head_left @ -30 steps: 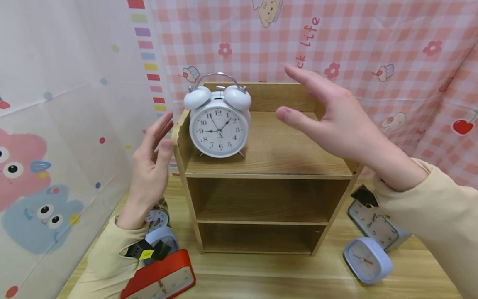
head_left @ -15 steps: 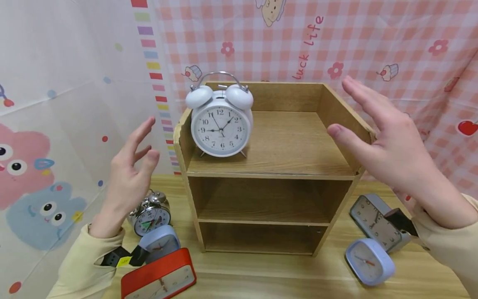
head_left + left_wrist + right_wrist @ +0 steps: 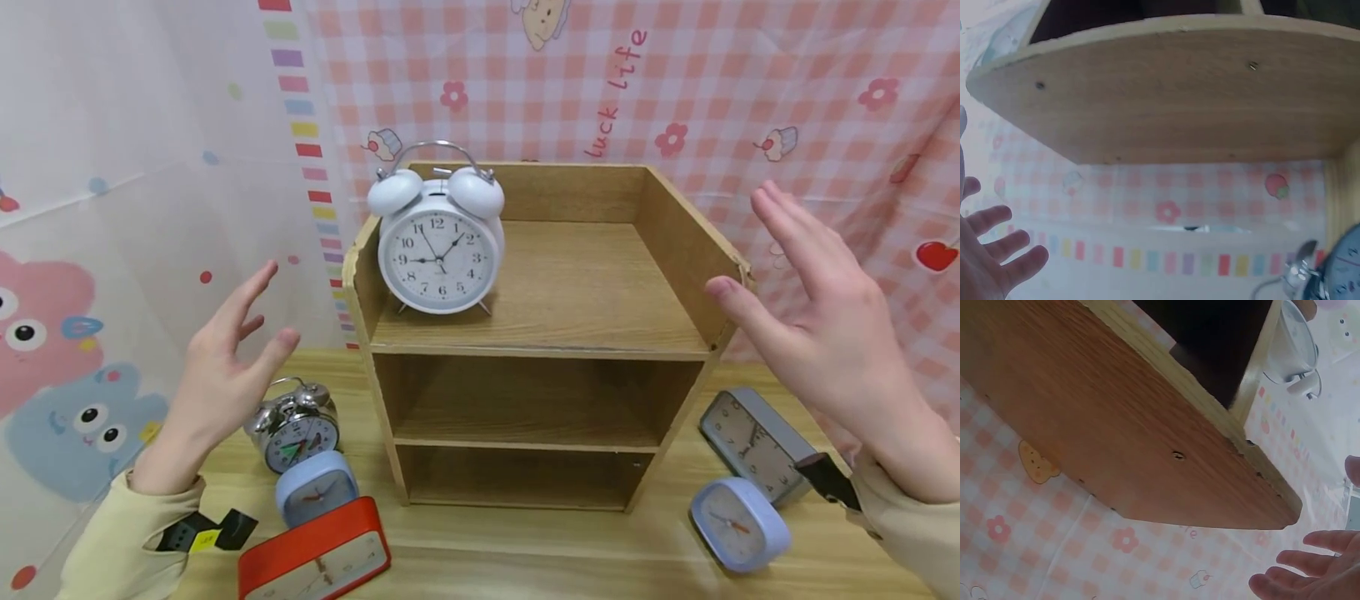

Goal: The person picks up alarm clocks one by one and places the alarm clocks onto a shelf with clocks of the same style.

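On the top shelf of a small wooden shelf unit (image 3: 540,354), at its left end, stands a white twin-bell alarm clock (image 3: 441,260). My left hand (image 3: 217,375) is raised to the left of the unit, fingers spread and holding nothing, above a silver twin-bell alarm clock (image 3: 300,429). To the right of the unit my right hand (image 3: 832,333) is held up in the air, fingers extended, thumb pointing toward the unit's right side panel. Both wrist views show the unit's outer side panels (image 3: 1166,100) with loose fingertips nearby.
Left of the unit, a blue clock (image 3: 318,492) and a red rectangular clock (image 3: 315,554) sit on the wood-grain table (image 3: 525,550). At right are a grey rectangular clock (image 3: 757,442) and a light blue clock (image 3: 738,525). A pink checked curtain (image 3: 562,83) hangs behind.
Both hands have drawn apart and lowered, the left hand moving left and the right hand moving right, away from the unit. The white alarm clock has stayed on the top shelf.
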The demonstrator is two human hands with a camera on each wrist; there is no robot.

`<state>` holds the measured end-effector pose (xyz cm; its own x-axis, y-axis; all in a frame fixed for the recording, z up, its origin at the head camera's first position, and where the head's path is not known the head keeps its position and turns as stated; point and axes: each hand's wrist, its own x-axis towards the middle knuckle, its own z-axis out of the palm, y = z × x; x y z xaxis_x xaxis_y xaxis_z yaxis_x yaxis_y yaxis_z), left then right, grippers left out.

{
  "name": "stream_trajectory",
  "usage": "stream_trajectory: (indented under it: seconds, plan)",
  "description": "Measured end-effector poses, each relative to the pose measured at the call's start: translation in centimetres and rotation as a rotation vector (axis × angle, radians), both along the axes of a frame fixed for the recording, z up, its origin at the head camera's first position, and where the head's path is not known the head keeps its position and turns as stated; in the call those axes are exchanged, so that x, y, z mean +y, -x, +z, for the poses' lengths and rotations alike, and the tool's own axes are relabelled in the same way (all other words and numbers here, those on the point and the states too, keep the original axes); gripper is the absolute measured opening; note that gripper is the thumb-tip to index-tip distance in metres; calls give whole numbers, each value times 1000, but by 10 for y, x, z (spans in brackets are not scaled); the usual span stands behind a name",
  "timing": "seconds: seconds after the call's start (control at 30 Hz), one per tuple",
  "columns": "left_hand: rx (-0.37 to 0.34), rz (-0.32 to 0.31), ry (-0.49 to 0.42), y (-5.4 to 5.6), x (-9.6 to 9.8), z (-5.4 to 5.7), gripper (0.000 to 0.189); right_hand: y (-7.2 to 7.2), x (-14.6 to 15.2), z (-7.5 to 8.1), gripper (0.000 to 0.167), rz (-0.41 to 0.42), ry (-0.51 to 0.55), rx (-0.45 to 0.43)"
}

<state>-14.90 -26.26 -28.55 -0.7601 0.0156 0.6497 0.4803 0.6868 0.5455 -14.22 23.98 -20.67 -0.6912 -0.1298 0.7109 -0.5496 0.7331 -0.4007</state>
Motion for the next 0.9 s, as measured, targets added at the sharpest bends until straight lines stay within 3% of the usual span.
stream_trajectory:
  seconds: [0.43,0.7,0.9]
  plan:
    - [-113,59,48,3,-36,-32,77,4,12,-22,77,-21,45,-7]
    - [-211,107,100,7,-54,-53,81,6,12,-36,80,26,96,-54]
    - [-265,108,112,9,-64,-68,85,6,7,-43,81,57,145,-61]
